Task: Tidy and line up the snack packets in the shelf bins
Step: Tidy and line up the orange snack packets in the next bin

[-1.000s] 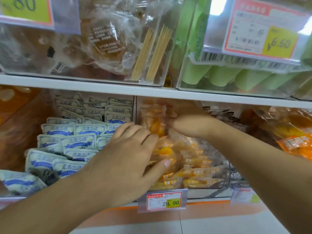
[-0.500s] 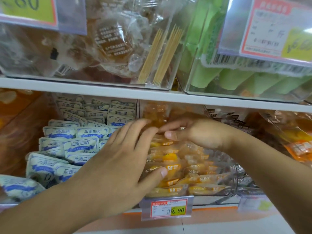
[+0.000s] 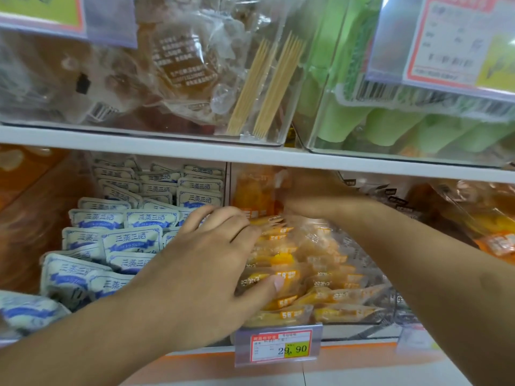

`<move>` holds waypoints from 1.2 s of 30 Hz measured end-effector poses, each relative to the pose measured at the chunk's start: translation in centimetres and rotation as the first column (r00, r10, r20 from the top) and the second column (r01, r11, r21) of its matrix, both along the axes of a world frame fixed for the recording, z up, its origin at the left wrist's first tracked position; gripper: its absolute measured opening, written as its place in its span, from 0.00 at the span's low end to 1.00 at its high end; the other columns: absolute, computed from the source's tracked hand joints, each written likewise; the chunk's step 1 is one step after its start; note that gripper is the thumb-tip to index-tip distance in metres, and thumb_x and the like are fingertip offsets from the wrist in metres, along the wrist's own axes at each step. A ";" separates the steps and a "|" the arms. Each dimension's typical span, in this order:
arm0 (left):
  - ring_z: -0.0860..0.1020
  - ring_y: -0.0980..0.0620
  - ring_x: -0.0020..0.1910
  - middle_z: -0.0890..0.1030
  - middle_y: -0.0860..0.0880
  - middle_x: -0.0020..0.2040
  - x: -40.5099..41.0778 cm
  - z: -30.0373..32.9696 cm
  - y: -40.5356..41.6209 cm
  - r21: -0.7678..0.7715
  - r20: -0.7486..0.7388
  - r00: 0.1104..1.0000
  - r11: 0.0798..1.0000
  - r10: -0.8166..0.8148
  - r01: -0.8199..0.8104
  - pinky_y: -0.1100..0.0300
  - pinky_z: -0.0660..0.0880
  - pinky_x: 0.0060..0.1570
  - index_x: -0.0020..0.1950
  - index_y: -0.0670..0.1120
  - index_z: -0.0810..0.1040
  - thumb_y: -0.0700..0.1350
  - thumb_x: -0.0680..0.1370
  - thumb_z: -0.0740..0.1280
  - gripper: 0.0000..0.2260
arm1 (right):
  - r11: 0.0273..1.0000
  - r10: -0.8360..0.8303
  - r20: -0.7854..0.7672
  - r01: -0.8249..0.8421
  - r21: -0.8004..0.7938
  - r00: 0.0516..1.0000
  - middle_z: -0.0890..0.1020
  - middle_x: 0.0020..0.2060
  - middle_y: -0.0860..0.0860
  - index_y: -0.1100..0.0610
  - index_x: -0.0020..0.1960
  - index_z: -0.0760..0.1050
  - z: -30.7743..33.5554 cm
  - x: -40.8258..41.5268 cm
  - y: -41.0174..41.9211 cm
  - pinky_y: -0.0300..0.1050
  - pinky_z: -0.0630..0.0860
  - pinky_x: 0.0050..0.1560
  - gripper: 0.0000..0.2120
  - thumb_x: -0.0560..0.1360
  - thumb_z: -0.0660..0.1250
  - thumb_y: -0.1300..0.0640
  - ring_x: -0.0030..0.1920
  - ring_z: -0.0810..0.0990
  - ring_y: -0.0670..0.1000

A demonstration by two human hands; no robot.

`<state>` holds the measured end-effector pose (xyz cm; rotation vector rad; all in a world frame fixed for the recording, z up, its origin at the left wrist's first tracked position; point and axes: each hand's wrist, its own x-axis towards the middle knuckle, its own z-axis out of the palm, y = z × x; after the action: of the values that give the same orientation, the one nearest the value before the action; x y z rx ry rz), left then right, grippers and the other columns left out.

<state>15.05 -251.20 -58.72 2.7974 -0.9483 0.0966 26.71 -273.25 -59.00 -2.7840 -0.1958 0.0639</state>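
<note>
Orange and yellow snack packets point(image 3: 328, 274) lie stacked in a clear bin point(image 3: 362, 328) in the middle of the lower shelf. My left hand point(image 3: 200, 263) rests flat on the left side of this stack, fingers spread and thumb pressed on a front packet. My right hand point(image 3: 312, 196) reaches to the back of the bin, under the shelf board. It pinches the edge of one orange packet point(image 3: 253, 190), which stands upright against the bin's left wall. The right fingertips are blurred.
Blue-and-white packets point(image 3: 131, 240) fill the bin to the left in rows. More orange packets point(image 3: 496, 235) sit at the right. A price tag point(image 3: 278, 348) hangs on the bin front. The white shelf board point(image 3: 139, 143) above carries clear bins of skewers point(image 3: 267, 84) and green snacks point(image 3: 390, 126).
My right hand moved from the front of the stack to the back of the bin, and an orange packet now stands upright there. My left hand stayed on the stack.
</note>
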 end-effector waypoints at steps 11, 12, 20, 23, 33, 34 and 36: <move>0.49 0.58 0.78 0.58 0.60 0.77 1.2 -0.7 0.2 -0.021 0.034 0.999 1.000 0.024 -0.023 0.56 0.47 0.78 0.81 0.55 0.54 0.75 0.76 0.46 0.39 | 0.994 -0.044 0.029 0.041 0.106 0.999 0.80 0.61 0.42 0.35 0.65 0.75 0.4 -0.9 0.2 0.46 0.76 0.64 0.16 0.79 0.65 0.48 0.61 0.78 0.48; 0.49 0.58 0.78 0.58 0.60 0.77 1.3 -0.6 0.1 -0.014 0.039 0.999 1.000 0.021 -0.020 0.56 0.47 0.78 0.80 0.54 0.54 0.75 0.76 0.46 0.39 | 0.991 -0.051 0.026 0.048 0.126 0.998 0.79 0.63 0.43 0.37 0.66 0.75 0.3 -0.9 0.2 0.47 0.75 0.65 0.16 0.79 0.66 0.48 0.62 0.77 0.49; 0.47 0.57 0.78 0.56 0.59 0.78 1.6 -0.7 0.1 0.029 0.038 0.999 0.999 0.016 -0.017 0.55 0.45 0.78 0.82 0.53 0.51 0.76 0.75 0.44 0.42 | 0.980 -0.150 0.061 0.140 0.142 0.987 0.78 0.66 0.48 0.40 0.70 0.69 -0.3 -1.3 1.1 0.58 0.79 0.62 0.27 0.71 0.64 0.48 0.63 0.79 0.55; 0.46 0.58 0.78 0.54 0.60 0.78 1.5 -0.8 0.2 0.024 0.025 1.000 1.000 0.007 -0.008 0.56 0.44 0.78 0.82 0.54 0.49 0.76 0.75 0.42 0.41 | 0.977 -0.155 0.060 0.144 0.157 0.986 0.78 0.59 0.44 0.43 0.64 0.72 -0.5 -1.3 1.1 0.52 0.78 0.62 0.20 0.73 0.65 0.52 0.60 0.78 0.51; 0.48 0.57 0.78 0.57 0.58 0.78 1.9 -1.3 0.3 0.026 0.014 1.000 1.000 -0.014 0.013 0.55 0.48 0.79 0.82 0.51 0.53 0.75 0.75 0.41 0.42 | 0.960 -0.100 0.057 0.081 0.269 0.993 0.81 0.61 0.43 0.43 0.70 0.77 -1.1 -0.2 0.9 0.30 0.75 0.54 0.24 0.76 0.70 0.56 0.59 0.79 0.46; 0.49 0.57 0.78 0.57 0.58 0.78 1.9 -1.3 0.3 0.022 0.013 1.000 1.000 -0.012 0.012 0.54 0.48 0.79 0.82 0.52 0.53 0.75 0.75 0.41 0.42 | 0.963 -0.097 0.059 0.079 0.257 0.994 0.81 0.62 0.43 0.40 0.67 0.79 -1.1 -0.2 1.0 0.36 0.76 0.59 0.22 0.73 0.72 0.52 0.61 0.79 0.46; 0.48 0.57 0.78 0.56 0.59 0.78 1.8 -1.3 0.4 0.017 0.002 1.000 1.000 -0.010 0.010 0.54 0.48 0.79 0.82 0.52 0.52 0.75 0.75 0.40 0.42 | 0.970 -0.101 0.056 0.085 0.228 0.993 0.80 0.61 0.44 0.35 0.58 0.79 -1.3 -0.3 1.1 0.43 0.76 0.62 0.18 0.69 0.73 0.44 0.61 0.79 0.48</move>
<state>16.81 -250.79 -60.07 2.8083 -0.9682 0.0902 26.43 -272.18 -60.27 -2.5656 -0.0830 -0.0717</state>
